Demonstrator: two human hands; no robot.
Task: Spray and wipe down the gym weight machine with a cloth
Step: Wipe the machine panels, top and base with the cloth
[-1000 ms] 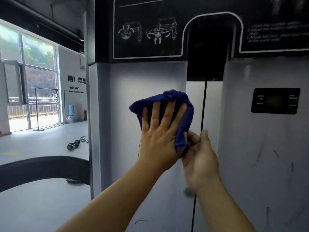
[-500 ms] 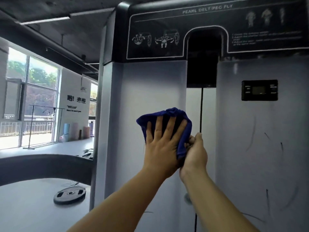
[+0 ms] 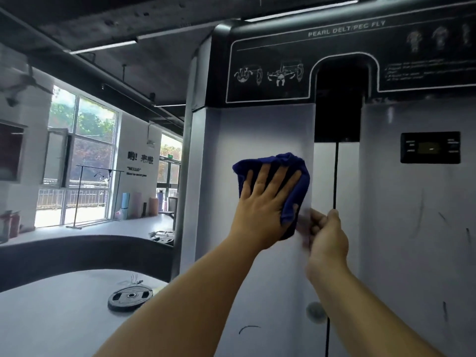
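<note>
You're on the wiping step. Your left hand (image 3: 260, 207) presses the blue cloth (image 3: 296, 176) flat on the machine (image 3: 257, 130), fingers straight. Right hand (image 3: 325, 237) at 3 o'clock, fingers curled; can't tell if holding anything. Next, rub twd 12 o'clock w/ steady push.

"PEARL DELT/PEC FLY" on machine header (image 3: 345, 60)

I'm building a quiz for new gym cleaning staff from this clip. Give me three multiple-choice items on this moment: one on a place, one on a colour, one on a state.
1. Where is the cloth?
A. on the floor
B. against the machine's pale left panel
C. over the display

2. What colour is the cloth?
A. blue
B. yellow
C. white

3. How does the left hand meet the cloth?
A. flat, fingers spread
B. clenched in a fist
C. not touching

Key: 1 B, the cloth lies on the pale panel, left of the cable. 2 A, it is deep blue. 3 A, the left hand presses it with straight fingers.
</note>
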